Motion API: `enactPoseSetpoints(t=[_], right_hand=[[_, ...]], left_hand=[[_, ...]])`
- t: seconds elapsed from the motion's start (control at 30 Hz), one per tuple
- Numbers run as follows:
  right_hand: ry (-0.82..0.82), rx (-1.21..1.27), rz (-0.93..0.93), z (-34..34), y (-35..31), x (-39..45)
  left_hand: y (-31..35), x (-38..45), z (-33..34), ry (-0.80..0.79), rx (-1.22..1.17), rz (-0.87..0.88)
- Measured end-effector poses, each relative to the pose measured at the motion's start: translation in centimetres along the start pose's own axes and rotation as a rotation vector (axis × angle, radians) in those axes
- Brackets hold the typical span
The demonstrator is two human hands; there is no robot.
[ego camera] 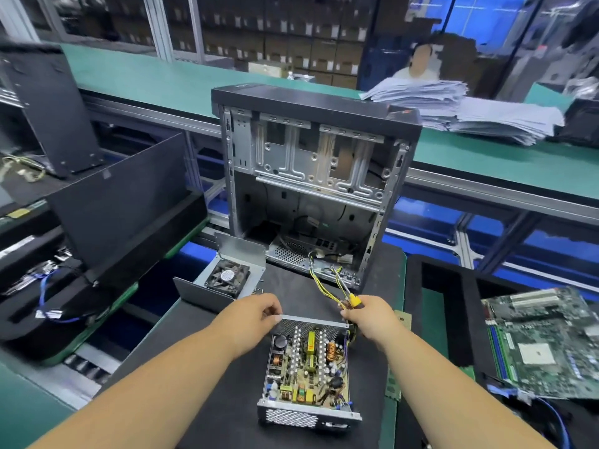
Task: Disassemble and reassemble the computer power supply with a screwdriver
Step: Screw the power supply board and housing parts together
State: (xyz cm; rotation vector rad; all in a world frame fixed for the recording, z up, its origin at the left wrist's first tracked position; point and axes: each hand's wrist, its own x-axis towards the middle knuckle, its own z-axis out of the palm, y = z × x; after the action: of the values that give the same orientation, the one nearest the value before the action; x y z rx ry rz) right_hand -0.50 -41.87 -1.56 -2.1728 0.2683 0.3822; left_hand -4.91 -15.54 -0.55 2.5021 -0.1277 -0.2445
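The power supply [308, 367] lies open on the black mat, its circuit board with coils and capacitors exposed. My left hand [256, 314] pinches the far left corner of its metal housing. My right hand [366, 315] grips a yellow-handled screwdriver [355, 302] at the far right corner, where the yellow and black cable bundle [327, 283] leaves the unit. The removed cover with its fan [227, 277] sits upside down just behind my left hand. A few small screws [258, 289] lie beside the cover.
An open computer case [311, 176] stands upright behind the supply, and the cables run into it. A motherboard [544, 345] lies at the right. Black foam trays [64, 303] fill the left. Stacked papers [453, 108] rest on the green bench beyond.
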Motion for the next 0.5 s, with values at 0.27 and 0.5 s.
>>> enactPoseSetpoints(t=[0.27,0.5], right_hand=[[-0.055,-0.004,-0.058,0.4,0.2,0.4],[0.003,0.280,0.035,1.5,0.2,1.6]], left_hand=[[1.1,1.0,0.7,0.030,0.141,0.010],[0.8,1.3,0.7,0.025,0.130,-0.004]])
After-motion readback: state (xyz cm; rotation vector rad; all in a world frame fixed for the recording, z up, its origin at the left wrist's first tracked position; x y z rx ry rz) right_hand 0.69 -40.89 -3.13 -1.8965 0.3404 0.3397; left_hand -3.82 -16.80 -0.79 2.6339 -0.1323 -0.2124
